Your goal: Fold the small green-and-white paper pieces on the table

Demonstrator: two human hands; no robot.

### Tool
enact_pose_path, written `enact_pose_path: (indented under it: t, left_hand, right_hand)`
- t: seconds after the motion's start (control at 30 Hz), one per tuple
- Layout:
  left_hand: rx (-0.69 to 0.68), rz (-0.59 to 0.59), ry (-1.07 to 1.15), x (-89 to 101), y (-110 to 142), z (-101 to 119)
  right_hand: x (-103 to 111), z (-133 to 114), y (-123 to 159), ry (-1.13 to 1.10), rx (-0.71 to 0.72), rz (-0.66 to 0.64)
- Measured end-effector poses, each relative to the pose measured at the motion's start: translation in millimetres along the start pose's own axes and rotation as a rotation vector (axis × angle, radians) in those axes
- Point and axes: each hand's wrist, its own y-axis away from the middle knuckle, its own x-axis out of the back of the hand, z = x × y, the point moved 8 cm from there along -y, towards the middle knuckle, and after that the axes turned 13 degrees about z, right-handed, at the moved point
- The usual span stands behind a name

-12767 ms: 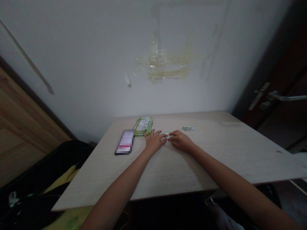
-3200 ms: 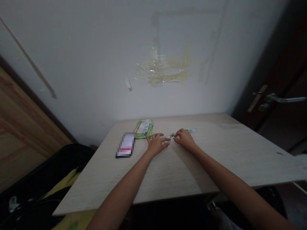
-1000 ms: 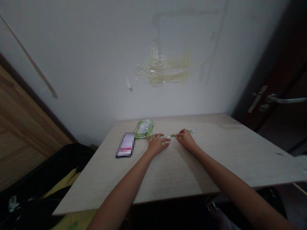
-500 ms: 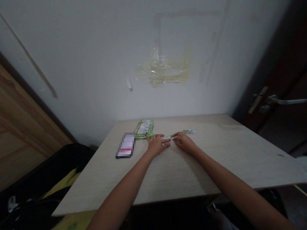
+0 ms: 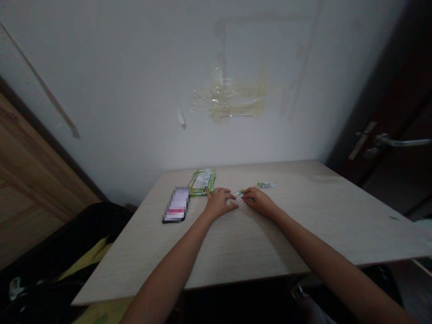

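A small white-and-green printed plastic wrapper (image 5: 239, 196) lies low over the table between my two hands. My left hand (image 5: 220, 203) has its fingers closed on the wrapper's left end, the thumb at the near edge. At the right end, my right hand (image 5: 259, 200) pinches it with bent fingers. Just past the right hand rests a narrow folded strip of similar printed wrapper (image 5: 267, 185). A stack of green-and-white flat packets (image 5: 203, 181) sits behind and left of my left hand.
A phone (image 5: 177, 205) with a blurred-out screen lies on the pale wooden table (image 5: 243, 252), left of the hands. The wall (image 5: 135, 90) with old tape rises behind. A dark bag (image 5: 97, 229) stands at the left, and a door handle (image 5: 398, 142) shows at the right.
The fingers have drawn slightly apart, and more of the wrapper's printed face shows between them. The stack, strip and phone have stayed in place.
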Motion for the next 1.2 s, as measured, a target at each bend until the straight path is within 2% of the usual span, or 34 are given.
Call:
enact_pose_path:
  t: [0.2,0.53,0.97,1.2]
  left_hand:
    - [-0.048,0.0,0.042,4.3,0,8]
    - [-0.022,0.006,0.011,5.8,0,9]
    - [-0.037,0.031,0.044,5.3,-1,9]
    - [-0.003,-0.036,0.041,5.3,-3,3]
  right_hand:
    - [0,-1,1,-0.021,0.005,0.044]
    - [5,-14,-1,-0.089,0.027,0.034]
    - [-1,-6,-2,-0.088,-0.052,0.054]
    - [1,-6,-2,-0.127,-0.07,0.068]
